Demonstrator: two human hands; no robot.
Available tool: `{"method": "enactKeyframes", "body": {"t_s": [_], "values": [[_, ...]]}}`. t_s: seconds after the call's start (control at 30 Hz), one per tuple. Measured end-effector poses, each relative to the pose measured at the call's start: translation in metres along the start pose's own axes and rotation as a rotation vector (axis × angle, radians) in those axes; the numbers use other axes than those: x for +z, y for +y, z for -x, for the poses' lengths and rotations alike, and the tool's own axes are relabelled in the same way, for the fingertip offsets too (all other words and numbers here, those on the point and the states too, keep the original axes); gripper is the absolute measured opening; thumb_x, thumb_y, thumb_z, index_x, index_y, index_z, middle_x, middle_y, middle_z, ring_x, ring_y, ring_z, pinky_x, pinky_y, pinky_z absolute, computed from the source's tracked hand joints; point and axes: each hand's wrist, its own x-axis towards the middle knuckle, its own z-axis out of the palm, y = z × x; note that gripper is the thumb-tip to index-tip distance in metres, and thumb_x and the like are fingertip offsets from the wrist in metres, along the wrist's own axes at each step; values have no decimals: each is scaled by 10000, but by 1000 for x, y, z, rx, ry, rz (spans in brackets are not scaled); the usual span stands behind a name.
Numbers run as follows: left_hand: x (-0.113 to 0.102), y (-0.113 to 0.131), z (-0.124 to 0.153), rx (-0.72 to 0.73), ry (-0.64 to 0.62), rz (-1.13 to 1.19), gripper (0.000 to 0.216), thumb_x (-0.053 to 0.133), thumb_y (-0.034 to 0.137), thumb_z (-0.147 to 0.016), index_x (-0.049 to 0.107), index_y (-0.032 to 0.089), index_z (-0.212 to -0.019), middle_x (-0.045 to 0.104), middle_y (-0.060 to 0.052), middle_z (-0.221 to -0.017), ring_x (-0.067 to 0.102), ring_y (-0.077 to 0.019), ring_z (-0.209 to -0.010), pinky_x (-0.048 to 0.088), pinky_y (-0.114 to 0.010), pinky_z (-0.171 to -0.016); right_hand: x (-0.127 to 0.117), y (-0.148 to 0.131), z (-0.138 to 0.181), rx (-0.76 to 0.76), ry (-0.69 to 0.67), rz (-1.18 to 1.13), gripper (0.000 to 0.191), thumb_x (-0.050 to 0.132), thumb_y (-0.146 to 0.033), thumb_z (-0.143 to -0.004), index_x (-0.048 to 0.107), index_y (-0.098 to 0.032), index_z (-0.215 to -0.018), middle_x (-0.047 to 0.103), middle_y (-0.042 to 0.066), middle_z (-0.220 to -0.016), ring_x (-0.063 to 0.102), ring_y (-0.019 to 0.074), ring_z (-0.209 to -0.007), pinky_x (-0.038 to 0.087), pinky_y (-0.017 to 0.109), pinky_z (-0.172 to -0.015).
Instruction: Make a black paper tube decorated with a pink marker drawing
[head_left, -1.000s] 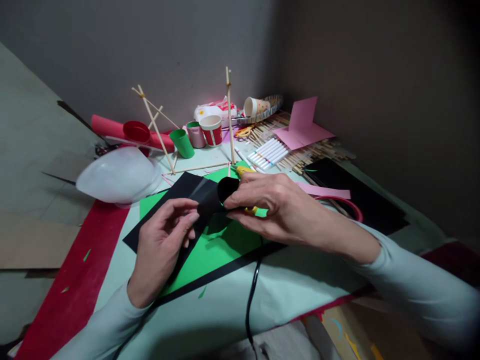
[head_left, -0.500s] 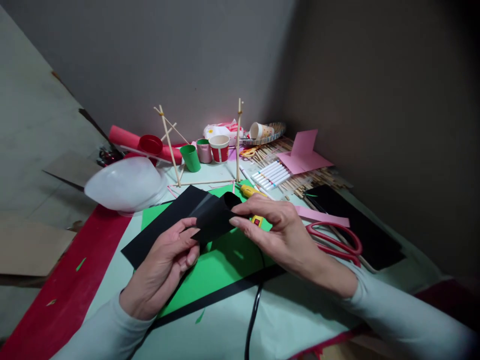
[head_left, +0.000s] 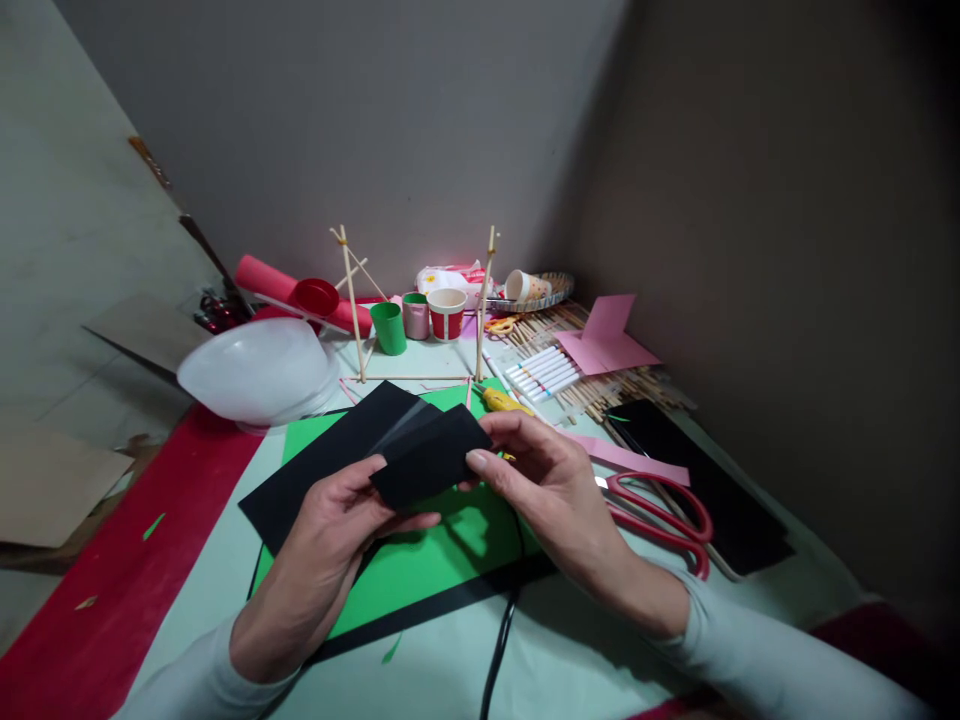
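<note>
Between my two hands is a small piece of black paper [head_left: 431, 458], raised above the table and lying fairly flat toward me. My left hand [head_left: 319, 545] pinches its left end between thumb and fingers. At its right end, my right hand [head_left: 551, 490] grips the edge with thumb and fingertips. Behind it a larger black sheet [head_left: 322, 465] lies across a green sheet [head_left: 465, 540]. A yellow glue gun [head_left: 504, 400] rests just beyond my right hand, partly hidden, and its black cord [head_left: 499, 640] runs toward me.
Red-handled scissors [head_left: 660, 515] lie right of my right hand beside a black slab [head_left: 705, 480]. Behind stand a stick frame [head_left: 484, 300], a green cup [head_left: 388, 328] and a red-white cup [head_left: 448, 318]. White markers [head_left: 544, 372] and a plastic bowl [head_left: 255, 370] flank them.
The black piece has gone from curled into a loose roll to flattened out between my hands. Some left-hand fingers have straightened beneath it. The view has shifted slightly.
</note>
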Motion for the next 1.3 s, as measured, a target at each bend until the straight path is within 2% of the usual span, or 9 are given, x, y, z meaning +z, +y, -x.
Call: {"method": "enactKeyframes", "body": {"t_s": [0.33, 0.6, 0.67, 0.8, 0.9, 0.97, 1.1, 1.13, 1.3], "values": [[-3, 1, -5, 111, 205, 16, 349, 949, 323, -586, 725, 215, -831, 671, 26, -741, 626, -139, -727, 521, -191, -633, -3, 9, 2, -60, -29, 102, 222, 746, -316, -886, 652, -208, -1056, 679, 32, -980, 692, 139, -862, 577, 251, -755], [-31, 25, -20, 239, 252, -51, 240, 804, 358, -759, 637, 188, -786, 642, 17, -672, 612, -140, -643, 523, -227, -607, -14, 0, 5, -432, -245, 370, 148, 626, -138, -978, 683, -270, -1018, 759, 1, -1043, 700, 161, -1007, 520, 317, -945], [-39, 29, -25, 190, 230, -73, 235, 789, 347, -770, 632, 186, -836, 659, 13, -645, 627, -139, -623, 525, -222, -596, -16, -5, 6, -370, -193, 308, 83, 649, -200, -989, 668, -277, -1011, 746, -4, -1027, 690, 164, -938, 530, 317, -897], [-51, 33, -34, 152, 224, -150, 258, 807, 288, -747, 639, 164, -899, 736, -35, -705, 632, -128, -602, 504, -201, -567, -19, -30, 4, -341, 125, 74, 69, 672, -290, -974, 604, -285, -978, 570, -40, -770, 511, 135, -606, 422, 245, -536], [-52, 39, -30, 212, 216, -169, 230, 813, 303, -770, 673, 144, -860, 753, -59, -793, 637, -116, -654, 508, -185, -596, -15, -53, -6, -421, 224, 92, 94, 657, -221, -963, 582, -277, -965, 485, -57, -725, 423, 115, -564, 348, 224, -494], [-47, 44, -21, 266, 113, -160, 291, 781, 421, -825, 710, 151, -908, 748, -69, -874, 671, -152, -770, 548, -216, -652, -7, -60, -17, -419, 122, 238, 128, 684, -202, -937, 572, -258, -908, 483, -60, -733, 450, 105, -600, 365, 211, -519], [-36, 48, -1, 185, -135, -294, 394, 826, 498, -778, 727, 191, -1003, 723, -41, -894, 670, -184, -782, 548, -237, -618, 22, -47, -47, -295, -588, 566, 105, 638, -268, -981, 602, -212, -1061, 673, 14, -964, 607, 153, -824, 482, 277, -738], [-35, 47, 2, 174, -111, -367, 399, 869, 467, -733, 720, 188, -976, 711, -26, -849, 654, -168, -731, 523, -214, -575, 28, -41, -55, -255, -709, 606, 132, 610, -272, -996, 582, -194, -1098, 686, 25, -963, 610, 156, -820, 480, 282, -740], [-62, 27, 4, 148, 173, -517, 495, 886, 519, -620, 653, 192, -910, 650, 0, -697, 570, -166, -500, 464, -247, -378, 34, -18, -74, -39, -832, 787, 515, 744, -325, -919, 511, -170, -1352, 669, 7, -925, 618, 159, -786, 454, 258, -674]]}}
